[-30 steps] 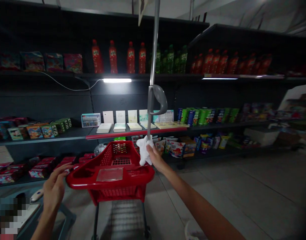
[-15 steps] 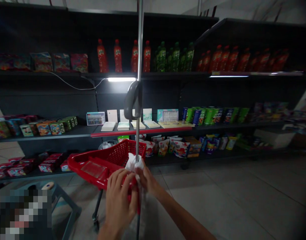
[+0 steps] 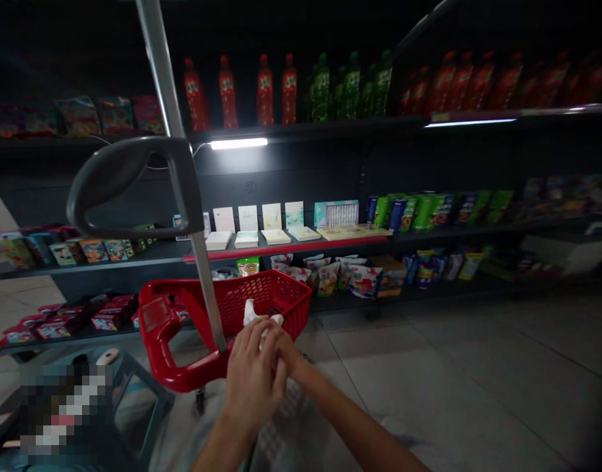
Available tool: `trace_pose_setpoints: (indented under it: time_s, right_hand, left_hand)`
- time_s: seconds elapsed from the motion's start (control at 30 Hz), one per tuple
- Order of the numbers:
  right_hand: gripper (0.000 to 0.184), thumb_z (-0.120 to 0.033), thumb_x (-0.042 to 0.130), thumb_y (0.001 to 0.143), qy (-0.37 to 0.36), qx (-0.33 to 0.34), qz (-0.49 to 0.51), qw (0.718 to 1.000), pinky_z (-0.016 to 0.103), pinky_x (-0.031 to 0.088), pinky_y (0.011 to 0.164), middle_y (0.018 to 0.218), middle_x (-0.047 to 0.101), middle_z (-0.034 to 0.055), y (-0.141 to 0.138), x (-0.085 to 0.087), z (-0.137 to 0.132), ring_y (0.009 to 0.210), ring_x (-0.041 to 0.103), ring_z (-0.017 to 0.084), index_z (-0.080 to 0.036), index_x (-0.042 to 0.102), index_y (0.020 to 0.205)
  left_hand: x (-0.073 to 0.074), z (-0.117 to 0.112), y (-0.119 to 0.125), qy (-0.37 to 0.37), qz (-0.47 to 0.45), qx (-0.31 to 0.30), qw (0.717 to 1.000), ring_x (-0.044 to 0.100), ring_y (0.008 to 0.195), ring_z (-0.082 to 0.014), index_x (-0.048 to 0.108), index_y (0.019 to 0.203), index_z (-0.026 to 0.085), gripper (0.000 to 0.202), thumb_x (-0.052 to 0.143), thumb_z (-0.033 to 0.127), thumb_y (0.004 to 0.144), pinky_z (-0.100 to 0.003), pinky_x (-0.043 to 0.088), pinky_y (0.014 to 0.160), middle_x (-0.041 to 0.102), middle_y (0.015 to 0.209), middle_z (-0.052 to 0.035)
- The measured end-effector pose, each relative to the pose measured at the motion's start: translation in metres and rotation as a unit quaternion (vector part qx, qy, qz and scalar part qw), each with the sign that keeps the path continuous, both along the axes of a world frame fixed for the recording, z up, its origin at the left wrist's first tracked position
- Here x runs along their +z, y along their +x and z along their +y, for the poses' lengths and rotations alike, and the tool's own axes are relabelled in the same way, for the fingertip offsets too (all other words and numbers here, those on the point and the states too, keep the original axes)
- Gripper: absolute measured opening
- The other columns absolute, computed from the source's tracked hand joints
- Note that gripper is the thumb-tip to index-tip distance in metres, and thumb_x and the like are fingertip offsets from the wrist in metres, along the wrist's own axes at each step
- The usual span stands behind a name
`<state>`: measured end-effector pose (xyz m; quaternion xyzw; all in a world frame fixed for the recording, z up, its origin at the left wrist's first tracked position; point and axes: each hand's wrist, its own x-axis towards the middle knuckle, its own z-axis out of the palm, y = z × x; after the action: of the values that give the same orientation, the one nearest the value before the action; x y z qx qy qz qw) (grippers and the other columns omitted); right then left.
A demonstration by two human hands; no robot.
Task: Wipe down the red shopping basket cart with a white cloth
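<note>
Since the earlier frame the red basket (image 3: 222,321) has turned, its handle end now pointing to the lower left, and the metal pole (image 3: 183,177) leans across the left part of the view with its grey handle (image 3: 118,187) much closer to the camera. Both hands have come together at the near rim of the basket. Left hand (image 3: 251,383) lies on top, fingers curled and closed over the right hand (image 3: 285,351); between them a white cloth (image 3: 254,313) is pressed, only its upper corner showing above the fingers. How tightly the right hand grips it I cannot tell, because the left one covers it. Behind stand dark shelves (image 3: 330,141) with red bottles (image 3: 242,92) and green bottles (image 3: 350,85)
</note>
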<state>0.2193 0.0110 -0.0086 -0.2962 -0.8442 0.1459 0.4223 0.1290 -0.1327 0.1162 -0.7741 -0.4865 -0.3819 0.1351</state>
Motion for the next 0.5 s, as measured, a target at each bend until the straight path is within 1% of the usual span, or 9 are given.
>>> trace_pose_setpoints:
  time_s: [0.07, 0.13, 0.2, 0.27, 0.3, 0.33, 0.4, 0.47, 0.5]
  right_hand:
    - [0.031, -0.017, 0.049, 0.095, -0.004, -0.023, -0.015, 1.000, 0.040, 0.048, 0.107, 0.125, 0.067, 0.0076, 0.008, -0.003, 0.005, 0.121, 0.059, 0.023, -0.024, 0.064, 0.122]
    - [0.033, -0.018, 0.050, 0.096, -0.005, -0.037, -0.027, 0.999, 0.040, 0.047, 0.108, 0.125, 0.066, 0.0092, 0.018, -0.005, 0.008, 0.120, 0.059, 0.022, -0.021, 0.061, 0.126]
    - [0.036, -0.019, 0.050, 0.097, -0.004, -0.047, -0.028, 0.998, 0.040, 0.046, 0.108, 0.126, 0.065, 0.0104, 0.028, -0.005, 0.009, 0.120, 0.058, 0.022, -0.020, 0.056, 0.132]
    - [0.037, -0.023, 0.050, 0.099, -0.004, -0.061, -0.033, 0.998, 0.041, 0.045, 0.108, 0.127, 0.063, 0.0108, 0.037, -0.006, 0.011, 0.121, 0.057, 0.022, -0.020, 0.053, 0.136]
    - [0.036, -0.026, 0.050, 0.101, -0.004, -0.070, -0.038, 0.997, 0.042, 0.043, 0.109, 0.128, 0.063, 0.0109, 0.041, -0.006, 0.012, 0.122, 0.056, 0.023, -0.020, 0.052, 0.136]
    - [0.036, -0.029, 0.049, 0.102, -0.006, -0.078, -0.046, 0.996, 0.043, 0.042, 0.111, 0.130, 0.062, 0.0114, 0.046, -0.006, 0.014, 0.125, 0.054, 0.024, -0.019, 0.052, 0.136]
    - [0.037, -0.033, 0.048, 0.103, -0.014, -0.097, -0.058, 0.993, 0.044, 0.039, 0.114, 0.133, 0.061, 0.0128, 0.055, -0.007, 0.019, 0.129, 0.052, 0.025, -0.018, 0.052, 0.136]
    - [0.038, -0.034, 0.047, 0.103, -0.024, -0.115, -0.066, 0.991, 0.043, 0.040, 0.113, 0.132, 0.060, 0.0139, 0.064, -0.008, 0.025, 0.128, 0.052, 0.026, -0.016, 0.052, 0.135]
    - [0.037, -0.034, 0.046, 0.103, -0.026, -0.123, -0.068, 0.990, 0.043, 0.041, 0.111, 0.131, 0.061, 0.0141, 0.070, -0.009, 0.029, 0.126, 0.053, 0.026, -0.016, 0.053, 0.135]
  left_hand:
    - [0.001, 0.013, -0.002, -0.052, 0.031, 0.030, 0.998, 0.054, 0.126, -0.0268, 0.061, 0.124, 0.021, 0.036, 0.056, 0.019, 0.089, -0.045, 0.047, 0.107, 0.062, 0.132, -0.0098]
    - [0.000, 0.025, -0.004, -0.104, 0.071, 0.074, 0.989, 0.058, 0.120, -0.0267, 0.060, 0.125, 0.021, 0.033, 0.054, 0.023, 0.092, -0.044, 0.049, 0.103, 0.064, 0.127, -0.0100]
    - [-0.002, 0.036, -0.007, -0.159, 0.116, 0.125, 0.972, 0.062, 0.114, -0.0278, 0.059, 0.128, 0.021, 0.034, 0.051, 0.027, 0.096, -0.044, 0.051, 0.097, 0.066, 0.120, -0.0110]
    - [-0.004, 0.044, -0.010, -0.214, 0.157, 0.174, 0.949, 0.067, 0.107, -0.0297, 0.057, 0.133, 0.020, 0.037, 0.048, 0.031, 0.099, -0.044, 0.054, 0.088, 0.068, 0.116, -0.0133]
    - [-0.005, 0.048, -0.012, -0.243, 0.176, 0.190, 0.935, 0.069, 0.103, -0.0307, 0.058, 0.132, 0.018, 0.038, 0.047, 0.033, 0.100, -0.043, 0.054, 0.084, 0.070, 0.112, -0.0150]
    - [-0.004, 0.050, -0.014, -0.272, 0.195, 0.198, 0.921, 0.071, 0.099, -0.0316, 0.060, 0.129, 0.016, 0.037, 0.045, 0.035, 0.101, -0.043, 0.055, 0.081, 0.071, 0.108, -0.0169]
    - [-0.002, 0.055, -0.020, -0.316, 0.229, 0.193, 0.900, 0.073, 0.095, -0.0336, 0.066, 0.118, 0.011, 0.039, 0.040, 0.036, 0.103, -0.043, 0.055, 0.079, 0.073, 0.100, -0.0201]
    - [0.001, 0.059, -0.027, -0.332, 0.258, 0.169, 0.892, 0.074, 0.093, -0.0354, 0.069, 0.109, 0.010, 0.043, 0.035, 0.035, 0.105, -0.045, 0.056, 0.078, 0.074, 0.095, -0.0214]
    - [0.002, 0.061, -0.030, -0.331, 0.267, 0.154, 0.892, 0.075, 0.093, -0.0358, 0.070, 0.108, 0.010, 0.044, 0.033, 0.034, 0.105, -0.045, 0.057, 0.077, 0.075, 0.095, -0.0216]
